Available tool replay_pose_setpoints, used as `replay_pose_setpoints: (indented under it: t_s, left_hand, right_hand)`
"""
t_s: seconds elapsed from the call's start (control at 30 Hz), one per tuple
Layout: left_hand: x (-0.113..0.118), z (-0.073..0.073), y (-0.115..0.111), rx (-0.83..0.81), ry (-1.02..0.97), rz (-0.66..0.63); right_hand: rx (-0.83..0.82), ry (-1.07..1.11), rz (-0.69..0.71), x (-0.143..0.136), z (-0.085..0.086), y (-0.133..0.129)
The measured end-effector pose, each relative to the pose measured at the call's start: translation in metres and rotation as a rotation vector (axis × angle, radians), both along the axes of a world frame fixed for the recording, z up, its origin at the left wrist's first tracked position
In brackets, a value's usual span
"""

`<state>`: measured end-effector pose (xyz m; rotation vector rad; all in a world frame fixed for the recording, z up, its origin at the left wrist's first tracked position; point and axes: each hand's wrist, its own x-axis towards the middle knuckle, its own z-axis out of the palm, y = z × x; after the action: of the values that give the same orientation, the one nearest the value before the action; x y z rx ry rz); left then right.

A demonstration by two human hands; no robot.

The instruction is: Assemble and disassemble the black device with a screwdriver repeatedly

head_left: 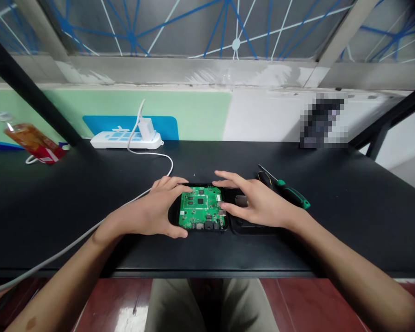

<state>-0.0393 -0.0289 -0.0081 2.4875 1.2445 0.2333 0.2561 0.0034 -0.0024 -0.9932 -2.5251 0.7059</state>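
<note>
A green circuit board [200, 207] with chips and ports lies face up in a shallow black plastic case [224, 229] on the desk. My left hand [162, 207] spans the case's left side, thumb at the front corner and fingers at the back edge. Over the right side, my right hand [252, 198] has its fingers spread, with the thumb by the ports at the board's right edge. Partly under that hand is a second black casing part [244, 226]. Behind it lie a green-handled screwdriver [293, 193] and another with a black and yellow handle [264, 178].
A white power strip [126, 139] with a plugged-in charger [146, 128] stands by the wall. Its white cable [86, 238] runs across the desk on the left. A drink bottle [32, 140] leans at the far left. The black desk [207, 258] ends just in front of my legs.
</note>
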Motion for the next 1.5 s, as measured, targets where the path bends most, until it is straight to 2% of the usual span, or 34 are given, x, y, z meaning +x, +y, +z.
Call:
replay_pose_setpoints:
  t_s: [0.33, 0.73, 1.0, 1.13, 1.23, 1.37, 1.5]
  left_hand:
    - [0.005, 0.004, -0.001, -0.084, 0.003, -0.004]
    - [0.006, 0.005, -0.003, -0.053, -0.043, -0.058]
    - [-0.011, 0.015, -0.006, -0.143, -0.025, 0.012]
    - [-0.013, 0.018, -0.003, -0.147, -0.02, 0.014]
    - [-0.013, 0.017, -0.001, -0.143, -0.032, 0.004]
    - [-0.014, 0.015, 0.0, -0.129, -0.038, 0.001]
    - [-0.015, 0.016, 0.0, -0.128, -0.029, 0.004]
  right_hand:
    - [0.058, 0.009, -0.005, 0.001, -0.004, 0.003]
    - [0.015, 0.026, -0.004, -0.002, -0.002, -0.002]
    - [0.148, 0.026, -0.127, 0.008, 0.001, 0.007]
    - [0.202, -0.007, -0.237, 0.015, 0.005, 0.013]
    - [0.204, -0.026, -0.266, 0.026, 0.005, 0.017]
    - [0.13, -0.085, -0.232, 0.049, 0.001, 0.016]
    - [0.137, -0.157, -0.084, 0.07, -0.008, 0.005]
